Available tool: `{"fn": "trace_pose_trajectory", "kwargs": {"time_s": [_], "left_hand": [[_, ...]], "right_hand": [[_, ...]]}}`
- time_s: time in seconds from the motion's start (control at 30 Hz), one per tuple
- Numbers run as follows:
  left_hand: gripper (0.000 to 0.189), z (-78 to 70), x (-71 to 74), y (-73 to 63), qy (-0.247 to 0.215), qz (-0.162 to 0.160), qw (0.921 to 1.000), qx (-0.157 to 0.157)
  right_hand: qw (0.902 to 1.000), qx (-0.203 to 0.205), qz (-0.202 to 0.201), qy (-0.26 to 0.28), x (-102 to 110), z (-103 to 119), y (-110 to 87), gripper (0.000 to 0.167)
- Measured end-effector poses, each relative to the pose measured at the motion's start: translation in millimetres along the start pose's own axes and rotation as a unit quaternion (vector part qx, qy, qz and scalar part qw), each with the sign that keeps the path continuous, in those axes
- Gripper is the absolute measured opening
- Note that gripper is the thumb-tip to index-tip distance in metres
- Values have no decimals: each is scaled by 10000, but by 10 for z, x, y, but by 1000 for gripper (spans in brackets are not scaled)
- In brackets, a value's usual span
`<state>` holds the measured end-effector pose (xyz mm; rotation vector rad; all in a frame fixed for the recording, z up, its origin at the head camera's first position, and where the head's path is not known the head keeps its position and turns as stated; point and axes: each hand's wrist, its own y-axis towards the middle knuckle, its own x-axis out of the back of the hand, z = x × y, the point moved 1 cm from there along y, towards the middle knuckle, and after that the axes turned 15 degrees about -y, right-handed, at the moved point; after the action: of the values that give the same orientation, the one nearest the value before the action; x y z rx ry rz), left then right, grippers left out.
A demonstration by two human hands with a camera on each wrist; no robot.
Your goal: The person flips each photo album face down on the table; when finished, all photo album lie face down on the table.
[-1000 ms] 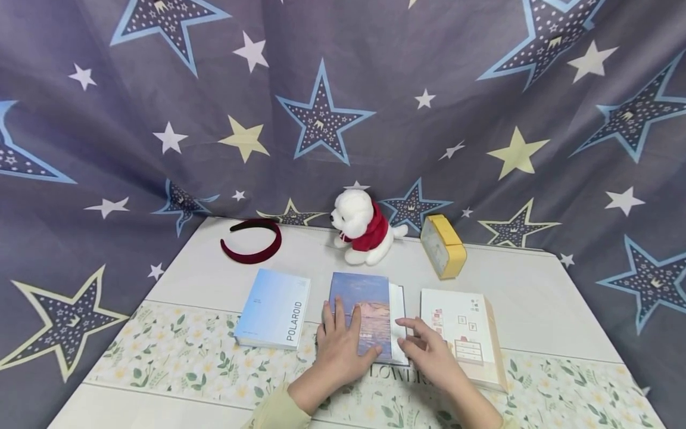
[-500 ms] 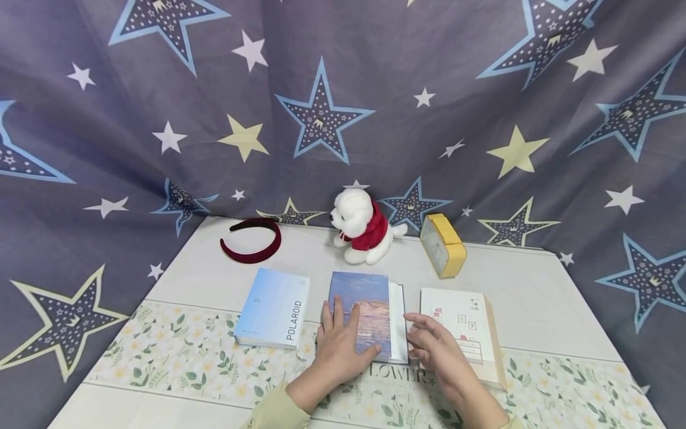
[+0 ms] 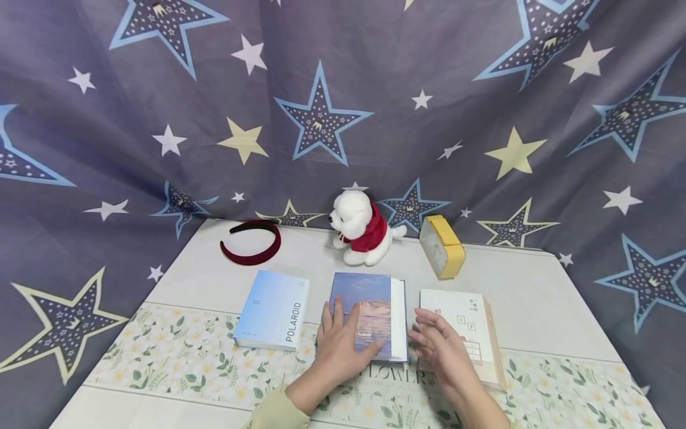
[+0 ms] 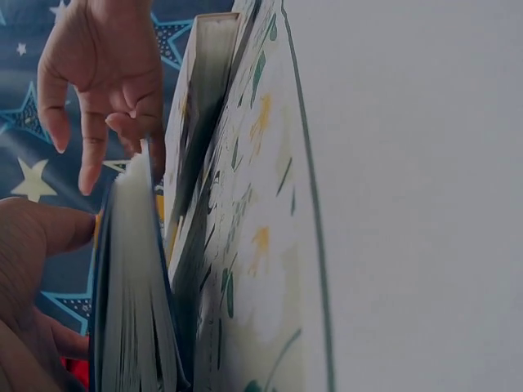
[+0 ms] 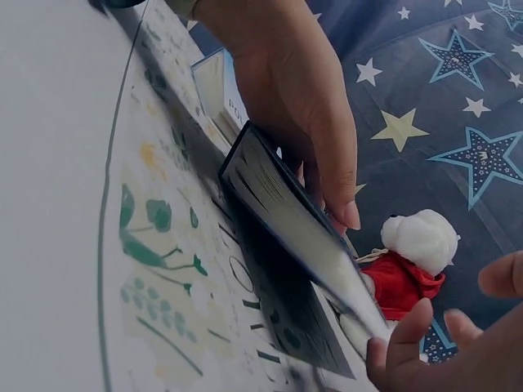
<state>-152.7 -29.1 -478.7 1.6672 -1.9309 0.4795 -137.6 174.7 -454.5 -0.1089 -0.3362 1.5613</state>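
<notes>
A photo album [image 3: 370, 286] with a blue and pink seascape cover lies in the middle of the table. My left hand [image 3: 340, 348] rests on its cover with fingers spread. White pages [image 3: 398, 310] show in a strip along the album's right side, past the cover's edge. Just right of that edge, my right hand [image 3: 442, 345] hovers with loosely bent fingers and nothing in them. In the right wrist view the left hand [image 5: 310, 106] lies over the album [image 5: 278, 208], while the right hand's fingertips [image 5: 413, 327] are close to its page side.
Left of the album lies a blue POLAROID book [image 3: 273, 310]. A thick white book [image 3: 471, 316] lies to the right, partly behind the right hand. Along the back are a dark red headband [image 3: 252, 259], a white plush dog [image 3: 354, 214] in a red hoodie and a yellow clock [image 3: 450, 250].
My right hand has drawn back to the right, away from the album's page edge. The album's cover has shifted slightly right, narrowing the strip of pages. My left hand has stayed on the cover.
</notes>
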Motion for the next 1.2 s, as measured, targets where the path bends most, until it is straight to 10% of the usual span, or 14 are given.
{"fn": "trace_pose_trajectory", "kwargs": {"time_s": [0.47, 0.93, 1.2], "left_hand": [[92, -12, -72, -16, -1496, 509, 9873, 177], [104, -202, -54, -36, -2135, 907, 9727, 90], [101, -253, 2, -54, -3104, 1214, 9428, 9]], "right_hand": [[9997, 107, 136, 164, -66, -16, -14, 51], [9910, 267, 1280, -277, -202, -74, 31, 64], [9846, 106, 1716, -301, -258, -66, 73, 70]]}}
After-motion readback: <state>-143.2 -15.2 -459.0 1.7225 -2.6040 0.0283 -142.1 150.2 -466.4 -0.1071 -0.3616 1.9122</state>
